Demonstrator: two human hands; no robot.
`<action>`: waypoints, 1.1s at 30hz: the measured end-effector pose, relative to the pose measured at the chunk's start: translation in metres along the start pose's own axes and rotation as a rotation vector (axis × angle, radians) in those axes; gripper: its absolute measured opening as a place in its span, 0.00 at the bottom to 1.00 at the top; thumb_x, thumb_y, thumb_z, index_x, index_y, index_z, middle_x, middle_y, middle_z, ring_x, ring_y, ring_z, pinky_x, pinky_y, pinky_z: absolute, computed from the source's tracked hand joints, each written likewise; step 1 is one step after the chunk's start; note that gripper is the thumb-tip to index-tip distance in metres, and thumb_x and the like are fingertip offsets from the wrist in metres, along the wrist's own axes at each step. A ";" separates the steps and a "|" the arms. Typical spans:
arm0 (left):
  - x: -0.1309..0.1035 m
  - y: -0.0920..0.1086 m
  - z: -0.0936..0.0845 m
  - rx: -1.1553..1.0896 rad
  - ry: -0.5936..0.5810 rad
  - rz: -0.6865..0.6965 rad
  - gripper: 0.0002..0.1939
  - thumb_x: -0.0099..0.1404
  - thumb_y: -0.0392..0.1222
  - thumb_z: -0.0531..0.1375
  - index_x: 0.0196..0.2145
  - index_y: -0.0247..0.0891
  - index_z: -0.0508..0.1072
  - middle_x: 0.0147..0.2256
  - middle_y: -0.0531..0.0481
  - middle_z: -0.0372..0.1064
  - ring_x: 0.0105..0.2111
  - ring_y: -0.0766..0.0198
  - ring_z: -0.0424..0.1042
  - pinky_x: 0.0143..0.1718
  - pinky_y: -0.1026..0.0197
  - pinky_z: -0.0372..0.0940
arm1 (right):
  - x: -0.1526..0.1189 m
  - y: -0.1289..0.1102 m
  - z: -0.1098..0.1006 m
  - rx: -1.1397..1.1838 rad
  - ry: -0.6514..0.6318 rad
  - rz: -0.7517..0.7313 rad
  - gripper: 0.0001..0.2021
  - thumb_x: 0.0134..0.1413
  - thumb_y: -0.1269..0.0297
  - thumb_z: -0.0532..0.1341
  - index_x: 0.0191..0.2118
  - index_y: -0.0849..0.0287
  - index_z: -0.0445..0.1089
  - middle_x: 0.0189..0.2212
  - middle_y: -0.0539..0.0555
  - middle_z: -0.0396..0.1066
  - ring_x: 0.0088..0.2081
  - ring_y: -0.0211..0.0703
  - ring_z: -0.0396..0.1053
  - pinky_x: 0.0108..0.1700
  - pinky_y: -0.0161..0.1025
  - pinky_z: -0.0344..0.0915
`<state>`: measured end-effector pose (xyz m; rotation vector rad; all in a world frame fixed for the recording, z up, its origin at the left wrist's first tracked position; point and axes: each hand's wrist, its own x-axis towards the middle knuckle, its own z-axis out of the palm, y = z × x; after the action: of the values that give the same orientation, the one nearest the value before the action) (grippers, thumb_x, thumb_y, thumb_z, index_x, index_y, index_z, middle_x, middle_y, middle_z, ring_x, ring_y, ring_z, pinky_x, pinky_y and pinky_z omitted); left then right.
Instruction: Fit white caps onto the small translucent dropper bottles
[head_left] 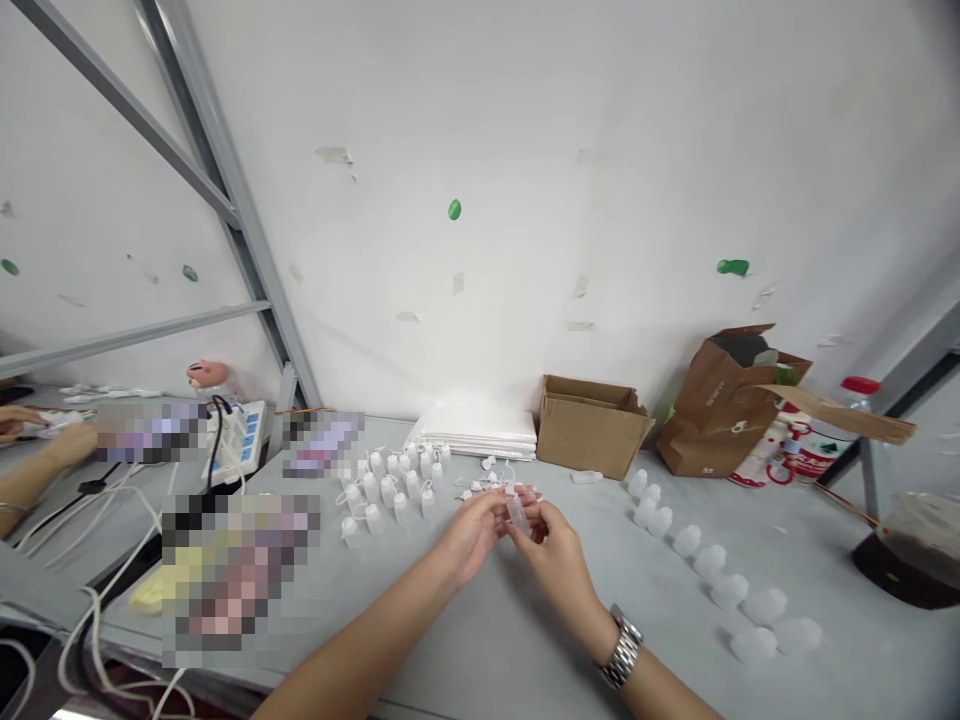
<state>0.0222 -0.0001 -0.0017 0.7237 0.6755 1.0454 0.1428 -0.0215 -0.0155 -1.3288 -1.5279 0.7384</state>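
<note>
Near the middle of the grey table, a small translucent bottle (pixel 517 510) with a white cap stands between my two hands. My left hand (pixel 474 528) has its fingers round the bottle's far left side, near the cap. My right hand (pixel 551 540) pinches the bottle from the right. Several capped white bottles (pixel 400 508) stand in rows left of my hands. Loose small white caps (pixel 489 480) lie just beyond my fingers. On the right, a slanting line of translucent bottles without visible caps (pixel 709 560) runs towards the front edge.
Behind are stacked white sheets (pixel 480 430), an open cardboard box (pixel 592 425) and a brown paper bag (pixel 720 405). A dark-filled plastic container (pixel 911 560) sits at right. Cables and a power strip (pixel 240 440) lie left, near another person's hands (pixel 71 442).
</note>
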 end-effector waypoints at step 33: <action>0.014 -0.005 -0.022 -0.228 -0.125 -0.196 0.13 0.57 0.38 0.54 0.39 0.33 0.72 0.35 0.45 0.72 0.28 0.64 0.66 0.34 0.60 0.56 | 0.008 -0.003 -0.005 0.371 -0.114 0.178 0.13 0.36 0.55 0.66 0.22 0.61 0.69 0.17 0.49 0.68 0.20 0.38 0.63 0.24 0.35 0.59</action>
<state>0.0124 0.0152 -0.0206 0.5093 0.4989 0.8725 0.1460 -0.0151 -0.0088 -1.1647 -1.2900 1.1667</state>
